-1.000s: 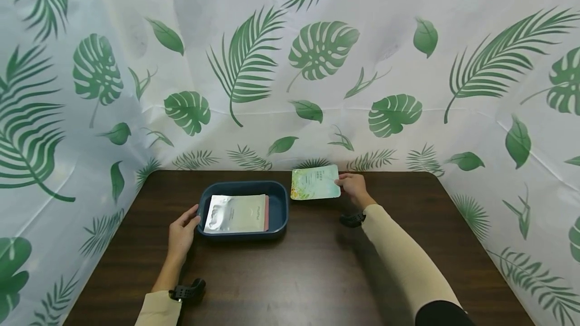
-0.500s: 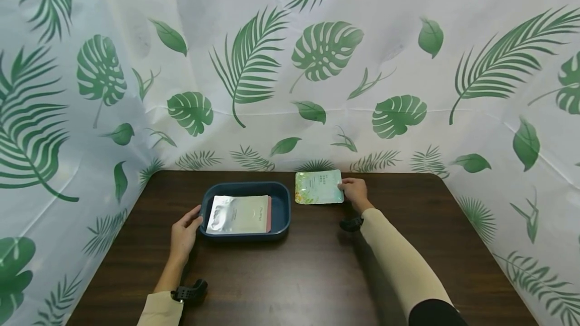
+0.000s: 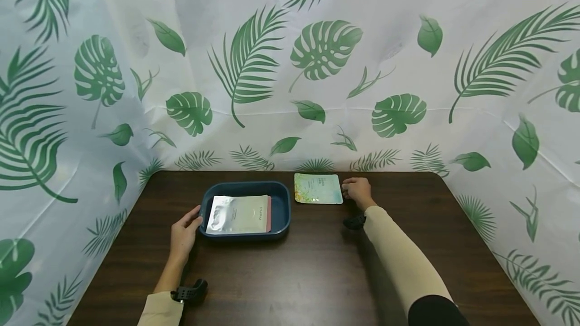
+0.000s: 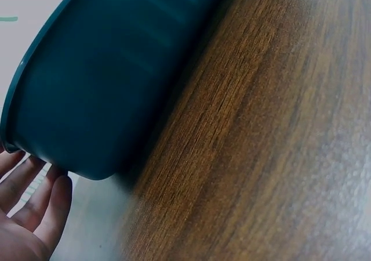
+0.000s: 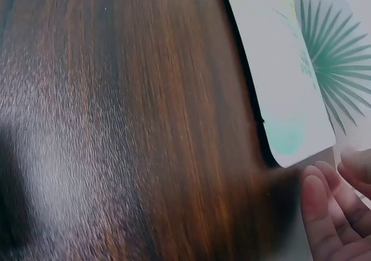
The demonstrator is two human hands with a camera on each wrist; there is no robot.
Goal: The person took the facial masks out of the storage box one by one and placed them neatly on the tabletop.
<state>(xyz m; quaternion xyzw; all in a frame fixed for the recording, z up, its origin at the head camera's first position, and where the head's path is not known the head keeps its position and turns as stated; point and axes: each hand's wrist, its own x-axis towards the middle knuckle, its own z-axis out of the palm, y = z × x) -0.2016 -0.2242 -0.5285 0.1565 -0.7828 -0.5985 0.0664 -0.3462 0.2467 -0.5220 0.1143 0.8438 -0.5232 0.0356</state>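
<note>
In the head view, a dark blue plastic tray (image 3: 284, 215) stands on the left of the table. My left hand (image 3: 183, 233) is at its left end, fingertips touching the outer wall beneath the rim, as the left wrist view also shows. Inside the tray lies a silver-and-cream flat sachet (image 3: 240, 214) on top of a pink one (image 3: 269, 214), which is mostly hidden. To the right of the tray, a pale green flat sachet (image 3: 318, 188) with yellow flowers lies on the table. My right hand (image 3: 358, 190) is just beyond its right edge, holding nothing, fingers loosely bent.
The dark brown wooden table (image 3: 290, 275) ends at the back against a white cloth (image 3: 335, 135) with green leaf prints. A narrow gap separates the tray from the green sachet. Black wristbands (image 3: 190, 292) are on both wrists.
The green sachet was held tilted at the back edge a second ago and now lies flat. My right hand has let go and drawn slightly right. My left hand stays at the tray.
</note>
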